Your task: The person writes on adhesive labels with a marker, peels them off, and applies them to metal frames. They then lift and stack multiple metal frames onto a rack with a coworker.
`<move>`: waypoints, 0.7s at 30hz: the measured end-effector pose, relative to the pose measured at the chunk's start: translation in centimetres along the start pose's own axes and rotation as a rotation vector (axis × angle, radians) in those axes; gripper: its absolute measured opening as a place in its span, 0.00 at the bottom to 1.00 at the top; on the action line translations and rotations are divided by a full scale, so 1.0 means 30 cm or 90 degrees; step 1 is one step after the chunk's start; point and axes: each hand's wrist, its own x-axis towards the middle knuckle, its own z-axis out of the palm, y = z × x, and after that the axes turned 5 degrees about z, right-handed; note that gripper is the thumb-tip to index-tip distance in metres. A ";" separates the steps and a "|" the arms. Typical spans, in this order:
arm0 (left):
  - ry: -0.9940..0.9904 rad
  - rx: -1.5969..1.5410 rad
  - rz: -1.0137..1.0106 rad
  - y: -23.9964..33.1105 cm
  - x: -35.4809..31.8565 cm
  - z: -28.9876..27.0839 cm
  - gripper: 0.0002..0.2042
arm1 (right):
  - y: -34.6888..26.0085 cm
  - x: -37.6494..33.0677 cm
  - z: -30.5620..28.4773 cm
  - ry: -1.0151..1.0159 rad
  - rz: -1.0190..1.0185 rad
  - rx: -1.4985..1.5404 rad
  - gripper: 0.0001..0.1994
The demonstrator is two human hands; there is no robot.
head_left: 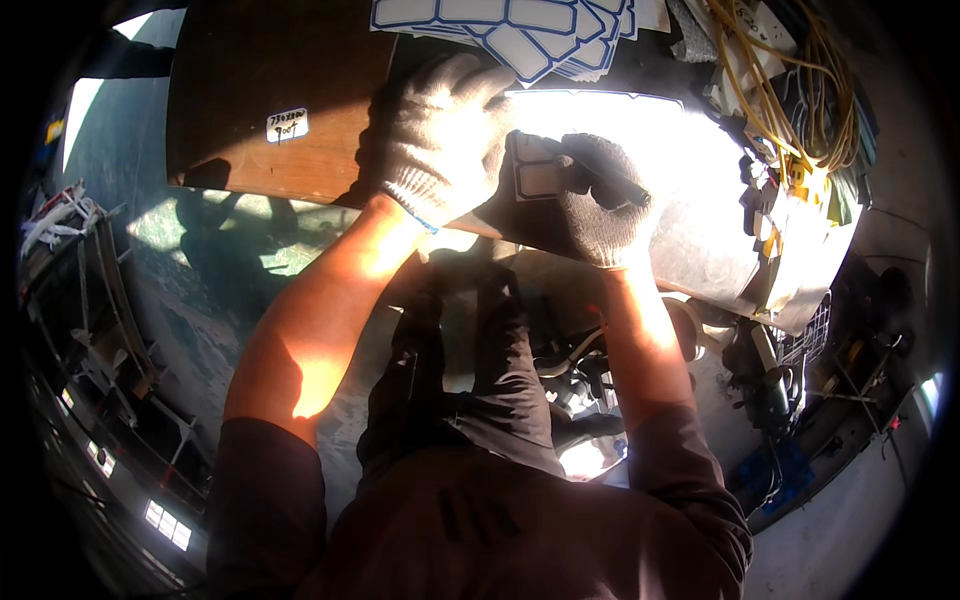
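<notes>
**A:** so what's the person actually doing here? The left hand [440, 135] in a knit glove lies flat, fingers spread, grip released, pressing near a small blue-bordered label [537, 172] on the tabletop [240, 110]

**B:** yeah, and the right hand [600, 200] has its grip clenched around a dark marker [612, 180], tip down by that label. Looks like writing on it

**A:** glare off the shiny sheet [690, 190] is brutal tho

**B:** my guess: best to keep the flat hand pinning things so the label can't slide, and write slowly, since gloves dull the feel. More label sheets [520, 25] sit at the far edge, yellow cord [775, 95] off to the right, well apart from the pen
</notes>
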 end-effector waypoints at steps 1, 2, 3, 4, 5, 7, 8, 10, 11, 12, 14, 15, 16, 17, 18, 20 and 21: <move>0.003 -0.003 0.003 -0.004 0.000 0.005 0.15 | -0.001 0.002 -0.005 -0.009 -0.015 -0.021 0.18; 0.006 -0.006 0.007 -0.010 0.000 0.010 0.15 | -0.006 0.006 -0.014 -0.019 -0.031 -0.042 0.18; 0.009 -0.008 0.010 -0.014 0.000 0.014 0.15 | -0.008 0.007 -0.018 -0.027 -0.047 -0.062 0.18; 0.008 -0.004 0.004 -0.010 -0.003 0.006 0.15 | -0.008 0.010 -0.018 -0.028 -0.054 -0.063 0.18; 0.007 0.001 -0.003 -0.005 -0.005 -0.004 0.15 | -0.007 0.015 -0.017 -0.028 -0.061 -0.063 0.18; 0.012 0.001 -0.002 -0.004 -0.004 -0.006 0.15 | -0.008 0.015 -0.015 -0.014 -0.060 -0.078 0.17; 0.017 -0.003 0.005 -0.008 -0.001 0.001 0.14 | -0.009 0.012 -0.012 0.000 -0.052 -0.092 0.17; 0.024 -0.008 0.016 -0.015 0.003 0.015 0.14 | -0.009 0.006 -0.005 0.022 -0.034 -0.103 0.17; 0.027 -0.009 0.022 -0.018 0.004 0.025 0.14 | -0.008 0.004 -0.002 0.032 -0.024 -0.100 0.16; 0.029 -0.003 0.021 -0.016 0.004 0.025 0.14 | -0.006 0.004 -0.002 0.035 -0.018 -0.092 0.16; 0.015 0.007 -0.002 0.002 -0.001 -0.007 0.14 | 0.002 0.021 -0.001 0.028 -0.092 -0.081 0.16; 0.008 0.012 -0.013 0.010 -0.005 -0.020 0.14 | 0.004 0.027 -0.002 0.024 -0.130 -0.074 0.15; 0.015 0.004 -0.002 0.002 -0.001 -0.009 0.14 | 0.002 0.021 -0.008 0.011 -0.106 -0.078 0.15; 0.022 -0.005 0.008 -0.008 0.002 0.005 0.14 | -0.007 0.011 -0.016 -0.002 -0.082 -0.080 0.15; 0.030 -0.013 0.019 -0.014 0.005 0.018 0.14 | -0.010 0.005 -0.021 -0.015 -0.058 -0.083 0.15; 0.040 -0.006 0.015 -0.012 0.002 0.019 0.13 | -0.010 0.004 -0.015 0.003 -0.042 -0.062 0.15; 0.046 -0.003 0.014 -0.011 0.001 0.020 0.13 | -0.011 0.003 -0.011 0.012 -0.034 -0.051 0.15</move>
